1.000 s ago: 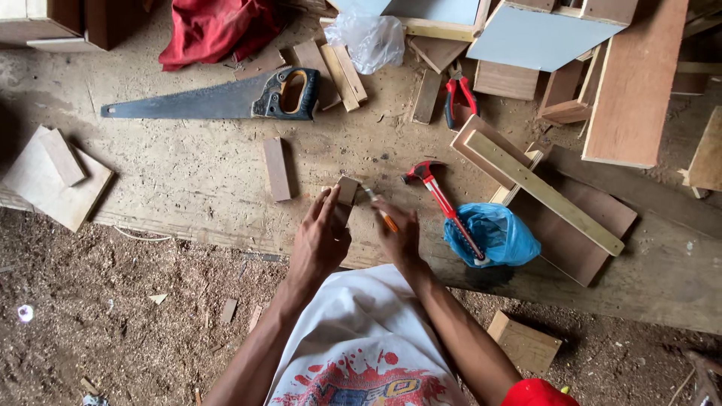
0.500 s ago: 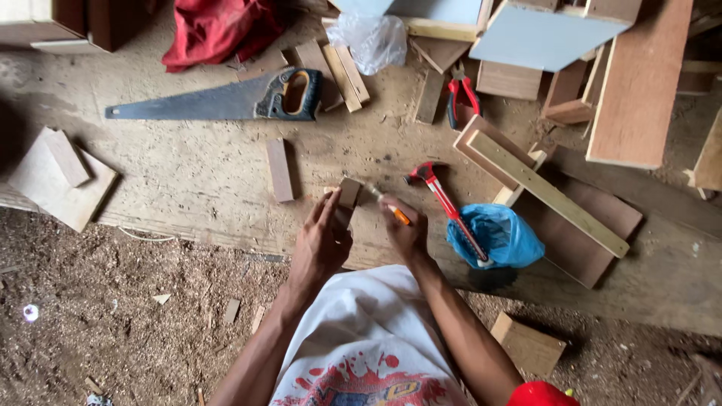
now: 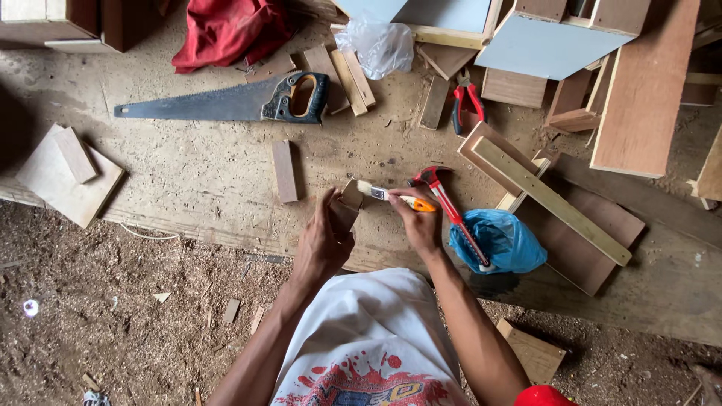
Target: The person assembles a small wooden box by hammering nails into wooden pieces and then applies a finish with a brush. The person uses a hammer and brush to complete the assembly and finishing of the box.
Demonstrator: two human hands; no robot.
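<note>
Seen from above, a person in a white shirt with a red print leans over a low, dusty wooden table (image 3: 188, 180); the shirt hides the lap and the near table edge. The left hand (image 3: 322, 242) is closed around a small wooden block (image 3: 347, 201), tilted up off the table, its lower part hidden by the fingers. The right hand (image 3: 418, 222) pinches a small paintbrush (image 3: 391, 195) with an orange handle, its pale bristles touching the block's upper edge. What is on the bristles cannot be made out.

Just right of the right hand lies a red-handled hammer (image 3: 451, 214), its handle end resting on a crumpled blue plastic bag (image 3: 500, 242); the bag's contents are hidden. Left of the block a loose wooden strip (image 3: 284, 171) lies flat. Farther off lies a handsaw (image 3: 226, 101) with a black and orange grip, and red-handled pliers (image 3: 468, 105) lie among offcuts. At the far edge a red cloth (image 3: 226, 34), a clear plastic bag (image 3: 382, 45) and pale blue panels (image 3: 538, 45) are cut off by the frame. Sawdust covers the floor (image 3: 113, 323) on the left.
</note>
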